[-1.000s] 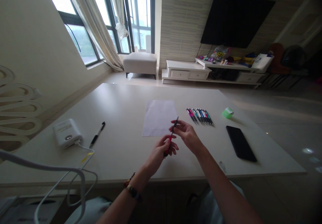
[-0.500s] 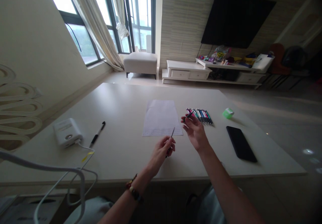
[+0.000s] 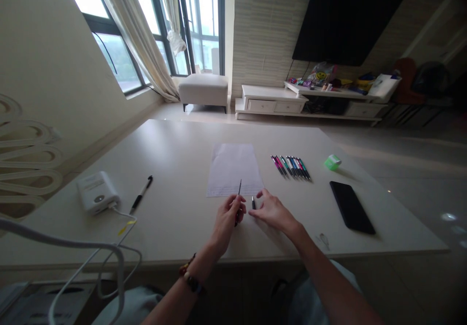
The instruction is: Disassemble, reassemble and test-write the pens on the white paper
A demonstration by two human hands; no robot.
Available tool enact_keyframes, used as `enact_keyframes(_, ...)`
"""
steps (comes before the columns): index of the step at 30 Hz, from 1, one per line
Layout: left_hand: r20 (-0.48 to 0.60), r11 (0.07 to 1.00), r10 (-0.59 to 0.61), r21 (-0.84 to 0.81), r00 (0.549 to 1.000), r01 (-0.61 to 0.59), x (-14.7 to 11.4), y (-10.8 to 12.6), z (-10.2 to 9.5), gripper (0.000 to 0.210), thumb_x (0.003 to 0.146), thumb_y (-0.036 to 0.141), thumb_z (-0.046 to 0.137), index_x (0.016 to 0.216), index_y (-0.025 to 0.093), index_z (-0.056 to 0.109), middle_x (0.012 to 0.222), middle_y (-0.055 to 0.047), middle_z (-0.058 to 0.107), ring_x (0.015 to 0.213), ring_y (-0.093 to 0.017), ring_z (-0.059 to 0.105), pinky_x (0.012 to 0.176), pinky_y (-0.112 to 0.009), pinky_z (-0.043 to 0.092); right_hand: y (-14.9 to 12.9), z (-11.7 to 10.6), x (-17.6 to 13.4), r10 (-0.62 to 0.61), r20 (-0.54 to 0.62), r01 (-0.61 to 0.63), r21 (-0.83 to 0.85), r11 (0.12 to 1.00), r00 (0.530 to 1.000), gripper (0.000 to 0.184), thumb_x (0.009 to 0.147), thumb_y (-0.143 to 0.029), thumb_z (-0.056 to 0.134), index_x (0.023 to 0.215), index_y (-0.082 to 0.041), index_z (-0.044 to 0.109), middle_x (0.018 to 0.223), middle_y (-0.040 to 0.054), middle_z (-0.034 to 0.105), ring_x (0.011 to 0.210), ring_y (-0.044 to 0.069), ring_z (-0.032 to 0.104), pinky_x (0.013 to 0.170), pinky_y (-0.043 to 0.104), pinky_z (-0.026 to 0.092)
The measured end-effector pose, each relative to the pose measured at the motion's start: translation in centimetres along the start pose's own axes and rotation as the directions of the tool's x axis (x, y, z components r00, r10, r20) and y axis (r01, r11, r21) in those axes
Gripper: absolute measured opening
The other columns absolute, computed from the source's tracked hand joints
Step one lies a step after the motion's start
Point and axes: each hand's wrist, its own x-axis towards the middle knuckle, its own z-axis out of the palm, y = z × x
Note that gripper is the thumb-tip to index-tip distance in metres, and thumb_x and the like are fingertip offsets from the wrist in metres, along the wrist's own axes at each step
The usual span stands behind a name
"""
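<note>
My left hand (image 3: pixel 230 214) is closed around a pen, with its thin dark refill (image 3: pixel 240 187) sticking up bare from the fingers. Just to its right, my right hand (image 3: pixel 274 212) has thumb and fingertips at a short dark pen barrel (image 3: pixel 253 202) with a shiny tip pointing away from me. Both hands are over the near edge of a white sheet of paper (image 3: pixel 233 167) with lines of writing along its bottom. A row of several colourful pens (image 3: pixel 291 167) lies beyond the right hand.
On the right of the white table (image 3: pixel 175 169) are a green-and-white small box (image 3: pixel 332 162), a black phone (image 3: pixel 351 207) and a small clear loop-shaped item (image 3: pixel 323 240). At left lie a black pen (image 3: pixel 141 193) and a white power bank (image 3: pixel 97 192) with its cable (image 3: pixel 126 215).
My right hand has come down and toward me from near the row of pens, bringing the pen barrel beside the left hand. My left hand has shifted slightly left, still holding its pen.
</note>
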Motion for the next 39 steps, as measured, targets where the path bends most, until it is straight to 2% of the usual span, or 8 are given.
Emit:
enact_keyframes(2,0.013,1.000,0.002,0.018,1.000,-0.002,-0.1,0.0,0.2,0.041,0.074,0.057,0.058,0.080,0.017,0.053,0.060,0.004,0.051,0.046,-0.005,0.038,0.044,-0.020,0.024,-0.4,-0.6,0.4,-0.036,-0.029,0.040,0.131,0.991,0.999,0.026,0.066,-0.037,0.069,0.082,-0.018,0.062,0.061,0.0013,0.060,0.056,0.015,0.054,0.053,0.025,0.039)
enact_keyframes(7,0.079,0.997,-0.010,0.075,0.997,0.004,-0.5,-0.1,0.7,0.041,0.075,0.058,0.055,0.079,0.017,0.053,0.058,0.004,0.050,0.044,-0.005,0.037,0.043,-0.020,0.023,-1.8,-0.6,0.6,-0.111,0.047,0.071,0.513,0.856,0.993,0.037,0.075,-0.050,0.060,0.083,-0.014,0.066,0.058,0.0004,0.056,0.048,0.010,0.047,0.040,0.020,0.034)
enact_keyframes(15,0.126,0.996,-0.023,0.087,0.992,0.012,-0.7,-0.8,0.8,0.039,0.079,0.055,0.052,0.079,0.016,0.053,0.057,0.004,0.049,0.043,-0.005,0.036,0.043,-0.019,0.021,-2.3,-0.1,0.7,-0.072,-0.071,0.100,0.603,0.792,0.995,0.031,0.074,-0.045,0.063,0.077,-0.014,0.064,0.052,-0.0032,0.052,0.041,0.007,0.041,0.037,0.019,0.032)
enact_keyframes(21,0.105,0.995,-0.024,0.104,0.994,0.013,-0.8,-0.7,0.8,0.040,0.079,0.056,0.052,0.079,0.016,0.054,0.058,0.004,0.050,0.044,-0.005,0.036,0.043,-0.019,0.022,-2.3,0.1,0.8,-0.112,0.049,0.061,0.597,0.800,0.993,0.032,0.070,-0.044,0.067,0.077,-0.013,0.064,0.055,-0.0012,0.056,0.044,0.008,0.046,0.036,0.018,0.033)
enact_keyframes(25,0.102,0.992,-0.046,0.119,0.994,0.033,-0.9,-0.7,0.7,0.040,0.077,0.056,0.053,0.077,0.015,0.054,0.057,0.003,0.050,0.042,-0.004,0.036,0.041,-0.018,0.021,-1.9,-0.7,1.5,0.040,-0.186,0.104,0.703,0.704,0.982,0.032,0.072,-0.045,0.064,0.081,-0.014,0.062,0.050,-0.0052,0.049,0.040,0.006,0.039,0.036,0.018,0.028)
enact_keyframes(27,0.050,0.991,-0.044,0.127,0.998,0.037,-0.9,-0.5,0.4,0.041,0.075,0.056,0.054,0.077,0.015,0.055,0.057,0.003,0.050,0.041,-0.004,0.036,0.040,-0.018,0.021,-1.2,-1.0,1.9,0.102,-0.217,0.073,0.673,0.736,0.971,0.032,0.072,-0.044,0.064,0.083,-0.014,0.063,0.048,-0.0057,0.048,0.039,0.007,0.038,0.037,0.018,0.027)
enact_keyframes(33,-0.157,0.994,-0.003,0.106,0.988,0.020,-0.5,-0.1,-1.6,0.040,0.072,0.056,0.057,0.079,0.017,0.055,0.057,0.004,0.050,0.041,-0.004,0.037,0.039,-0.017,0.025,-0.3,0.6,1.8,-0.020,0.116,-0.003,0.191,0.982,0.993,0.023,0.067,-0.033,0.065,0.071,-0.012,0.072,0.057,0.0038,0.065,0.054,0.014,0.057,0.055,0.022,0.043)
enact_keyframes(39,-0.130,0.989,0.010,0.150,0.991,0.010,-0.5,-0.3,-1.9,0.040,0.073,0.056,0.056,0.079,0.016,0.057,0.057,0.004,0.051,0.040,-0.004,0.037,0.039,-0.017,0.024,-0.8,0.8,1.7,-0.015,0.073,0.009,0.072,0.997,0.997,0.023,0.070,-0.035,0.062,0.068,-0.014,0.072,0.066,0.0057,0.069,0.064,0.016,0.062,0.058,0.022,0.043)
